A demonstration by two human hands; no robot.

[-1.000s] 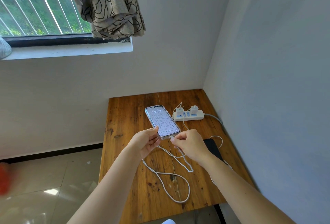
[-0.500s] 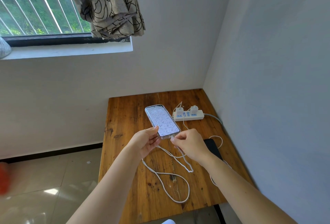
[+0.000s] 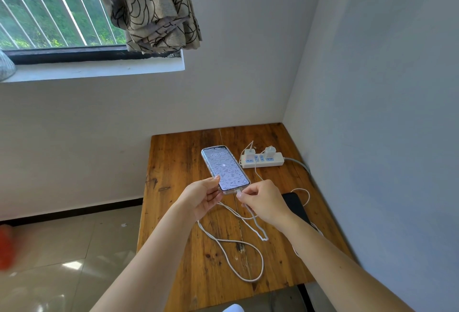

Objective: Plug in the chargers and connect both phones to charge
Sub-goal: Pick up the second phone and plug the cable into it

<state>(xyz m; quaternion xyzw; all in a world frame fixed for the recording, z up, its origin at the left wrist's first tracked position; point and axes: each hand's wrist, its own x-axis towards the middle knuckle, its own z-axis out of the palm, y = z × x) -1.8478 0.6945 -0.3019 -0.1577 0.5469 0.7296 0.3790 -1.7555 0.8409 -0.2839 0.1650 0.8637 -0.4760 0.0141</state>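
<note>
Head view: left hand (image 3: 202, 198) fingers (image 3: 215, 182) grip the lit phone's (image 3: 224, 168) near corner above the worktop (image 3: 178, 162); right hand (image 3: 264, 203) fingers (image 3: 242, 193) pinch the white cable (image 3: 248, 257) plug, apparently seated, beside them.

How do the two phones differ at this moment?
The lit phone shows its screen and is held by the left hand; the dark phone lies unheld behind the right hand. The right hand holds a plug at the lit phone. Both are over the table.
</note>
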